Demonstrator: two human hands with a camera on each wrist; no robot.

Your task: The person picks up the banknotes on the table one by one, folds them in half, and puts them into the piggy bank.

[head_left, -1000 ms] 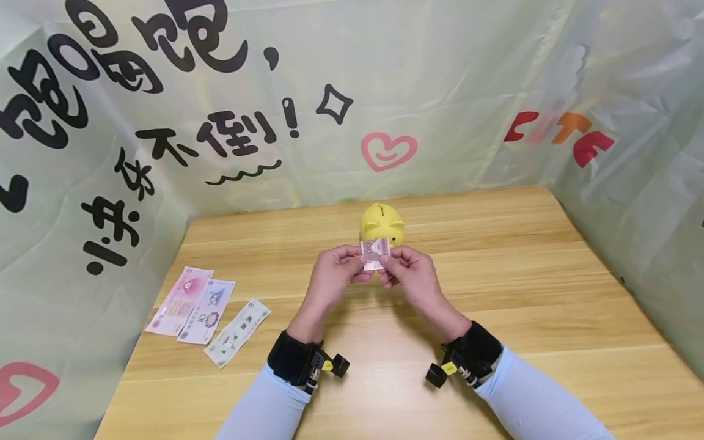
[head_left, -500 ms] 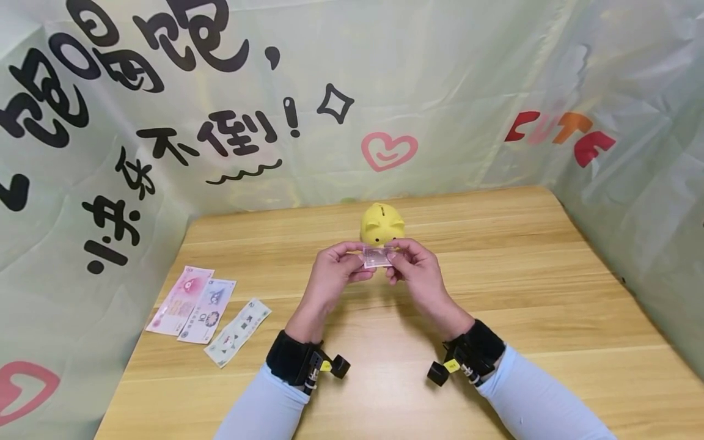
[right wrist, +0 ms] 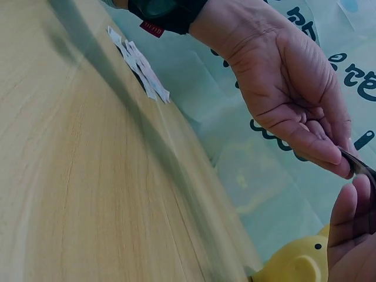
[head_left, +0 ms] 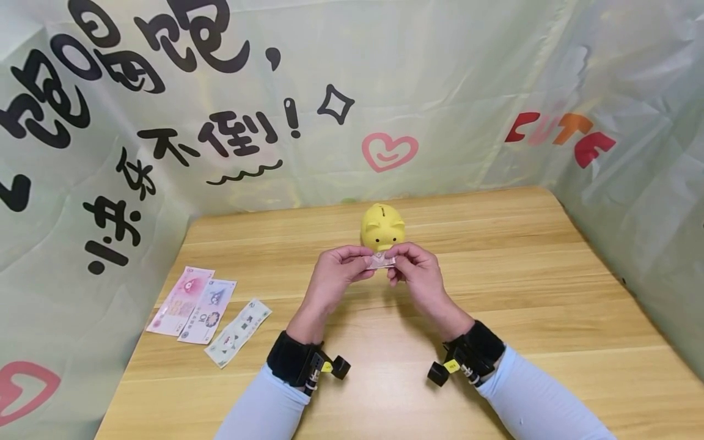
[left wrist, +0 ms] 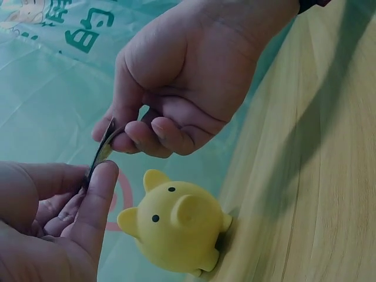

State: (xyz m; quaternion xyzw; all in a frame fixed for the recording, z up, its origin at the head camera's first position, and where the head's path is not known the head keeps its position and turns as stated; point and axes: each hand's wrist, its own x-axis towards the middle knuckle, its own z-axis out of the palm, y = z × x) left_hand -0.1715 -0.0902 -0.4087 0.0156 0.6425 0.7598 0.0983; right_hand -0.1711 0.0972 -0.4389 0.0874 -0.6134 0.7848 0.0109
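Both hands hold a small folded banknote (head_left: 381, 261) between them, up off the table. My left hand (head_left: 337, 272) pinches one end with thumb and fingers, and my right hand (head_left: 419, 269) pinches the other. From the side, in the left wrist view, the folded note (left wrist: 103, 149) is thin and curved, its layers slightly apart. Just beyond the hands stands a yellow piggy bank (head_left: 382, 225), facing me, with a dark slot on top. Its lower front is hidden behind the hands and the note in the head view.
To the left lie a pink banknote (head_left: 181, 299), a purple banknote (head_left: 208, 310) overlapping it, and a green banknote (head_left: 238, 333) set at a slant. Printed cloth (head_left: 451, 91) walls off the back and sides of the wooden table (head_left: 539, 275).
The banknote has gone from a taller, face-on rectangle to a narrow strip, folded over between the fingers. The hands stay nearly in place; more of the piggy bank's face shows.
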